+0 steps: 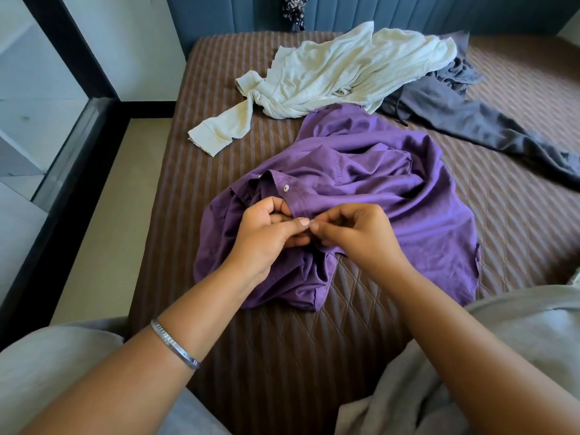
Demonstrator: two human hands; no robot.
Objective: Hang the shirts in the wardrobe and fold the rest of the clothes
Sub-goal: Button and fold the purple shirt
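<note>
At the middle of the brown quilted bed (282,356), the left hand (266,233) and right hand (357,233) pinch the button edge of the crumpled purple satin shirt (392,189), with a pale knit top (329,73) and grey trousers (470,120) toward the headboard edge.

a bedroom in a home: a bed (282,356) with a brown quilted, striped cover fills the scene, a blue padded headboard (408,14) stands at the far end, loose clothes lie across it, and white walls (138,42) rise at left.
</note>
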